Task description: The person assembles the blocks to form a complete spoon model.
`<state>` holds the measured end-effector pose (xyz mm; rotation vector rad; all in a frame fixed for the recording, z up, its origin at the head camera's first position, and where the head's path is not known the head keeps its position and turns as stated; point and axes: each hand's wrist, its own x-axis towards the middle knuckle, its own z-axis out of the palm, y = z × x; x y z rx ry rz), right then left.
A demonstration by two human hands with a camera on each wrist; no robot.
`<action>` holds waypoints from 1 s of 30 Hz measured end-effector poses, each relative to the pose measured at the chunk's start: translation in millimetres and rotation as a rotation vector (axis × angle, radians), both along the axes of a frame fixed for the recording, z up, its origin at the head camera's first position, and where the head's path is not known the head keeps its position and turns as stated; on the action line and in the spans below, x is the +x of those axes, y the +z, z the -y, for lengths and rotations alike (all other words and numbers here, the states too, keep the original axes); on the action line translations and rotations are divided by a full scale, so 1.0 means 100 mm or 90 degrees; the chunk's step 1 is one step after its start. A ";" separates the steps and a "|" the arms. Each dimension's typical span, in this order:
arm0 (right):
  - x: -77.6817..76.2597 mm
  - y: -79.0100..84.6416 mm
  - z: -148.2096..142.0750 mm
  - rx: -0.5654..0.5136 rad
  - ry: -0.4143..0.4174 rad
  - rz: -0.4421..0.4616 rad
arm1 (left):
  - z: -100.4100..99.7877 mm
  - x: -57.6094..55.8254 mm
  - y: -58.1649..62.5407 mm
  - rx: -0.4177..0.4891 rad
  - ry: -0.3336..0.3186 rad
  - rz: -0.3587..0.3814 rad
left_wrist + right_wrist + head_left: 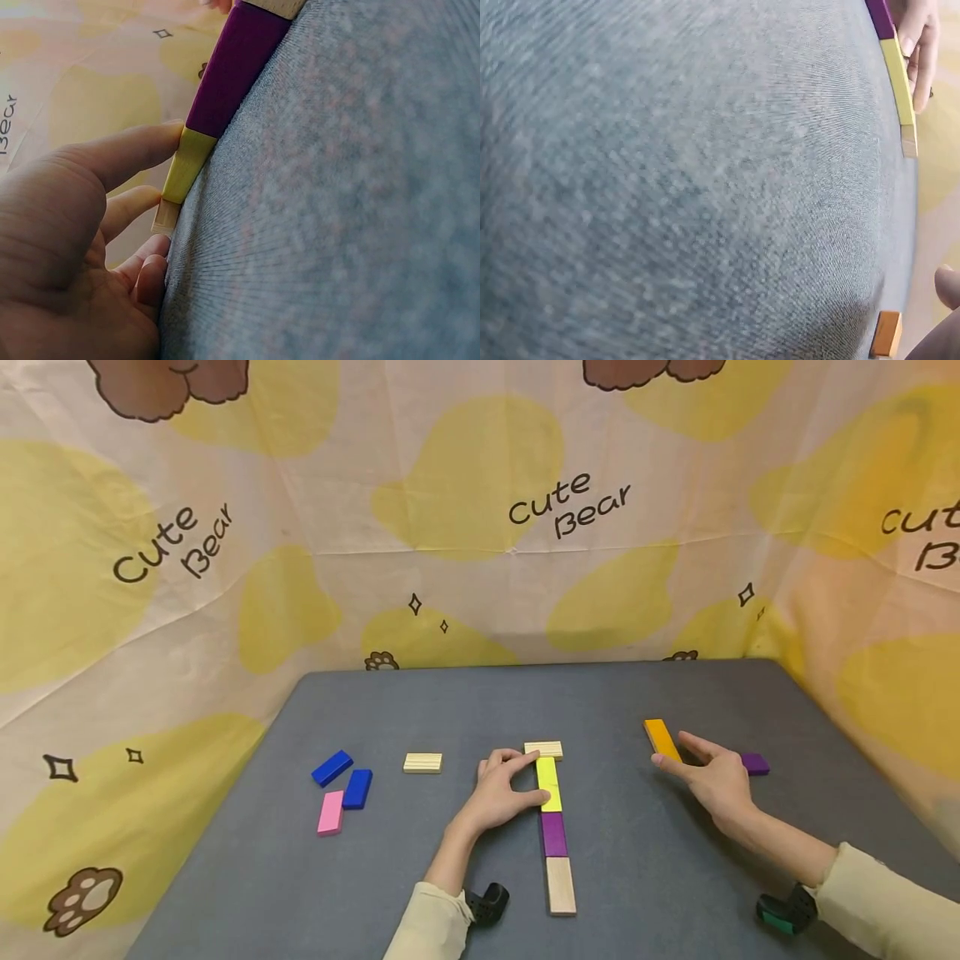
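Note:
A row of flat blocks runs away from me: a plain wooden block (560, 886), a purple block (553, 834) and a yellow block (550, 783), with a ridged wooden block (544, 749) crosswise at the far end. My left hand (498, 795) is on the row's left side. Its thumb (146, 150) and index fingertip touch the yellow block, spread along its length. On the right, my right hand (716, 781) hovers beside an orange block (660, 738), thumb near its close end. In the right wrist view, only part of this hand shows, apart from the orange block (886, 334).
Two blue blocks (332, 768) and a pink block (330, 813) lie close together on the left of the grey tabletop (247, 877). Another ridged wooden block (423, 763) lies left of my left hand. A second purple block (754, 764) is partly hidden behind my right hand.

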<state>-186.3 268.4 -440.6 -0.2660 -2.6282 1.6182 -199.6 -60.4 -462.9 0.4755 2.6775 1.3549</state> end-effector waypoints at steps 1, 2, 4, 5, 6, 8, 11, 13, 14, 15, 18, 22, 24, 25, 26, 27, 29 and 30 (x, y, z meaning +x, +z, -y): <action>-0.01 -0.01 0.01 -0.007 -0.002 0.006 | 0.00 0.00 0.00 0.001 0.001 0.000; -0.02 -0.01 0.01 -0.015 -0.005 0.014 | 0.00 0.01 0.00 0.000 0.002 -0.001; -0.05 -0.01 0.01 -0.035 -0.011 0.030 | 0.01 0.01 0.00 0.000 0.004 0.001; -0.06 -0.02 0.00 -0.044 -0.013 0.038 | 0.01 0.01 0.00 -0.001 0.004 0.003; -0.08 -0.02 0.00 -0.048 -0.013 0.045 | 0.00 0.02 0.00 -0.001 0.004 0.003; -0.09 -0.03 -0.01 -0.051 -0.004 0.051 | 0.00 0.02 0.01 -0.004 0.004 0.007; -0.10 -0.05 -0.02 -0.054 0.008 0.058 | 0.01 0.03 0.01 -0.006 0.003 0.004; -0.10 -0.06 -0.02 -0.054 0.012 0.061 | 0.01 0.03 0.02 -0.006 0.001 0.001; -0.10 -0.07 -0.02 -0.053 0.012 0.063 | 0.01 0.03 0.02 -0.006 0.001 0.000; -0.10 -0.07 -0.02 -0.051 0.011 0.063 | 0.01 0.03 0.02 -0.005 0.000 -0.002; -0.10 -0.08 0.00 -0.038 0.008 0.058 | 0.01 0.03 0.02 -0.003 0.001 -0.001; -0.12 -0.09 0.05 -0.021 -0.002 0.050 | 0.01 0.02 0.00 -0.001 0.002 -0.001; -0.14 -0.10 0.07 -0.017 -0.008 0.050 | 0.02 0.02 0.00 -0.002 0.004 0.000; -0.15 -0.11 0.08 -0.018 -0.010 0.050 | 0.02 0.02 0.00 -0.002 0.004 0.000; -0.16 -0.11 0.08 -0.020 -0.013 0.050 | 0.02 0.02 0.00 -0.002 0.005 0.001; -0.16 -0.11 0.08 -0.022 -0.014 0.050 | 0.02 0.02 0.00 -0.002 0.005 0.002; -0.18 -0.11 0.06 -0.028 -0.015 0.051 | 0.02 0.03 0.00 -0.001 0.004 0.002; -0.18 -0.11 0.05 -0.033 -0.013 0.054 | 0.02 0.03 0.00 -0.001 0.004 0.000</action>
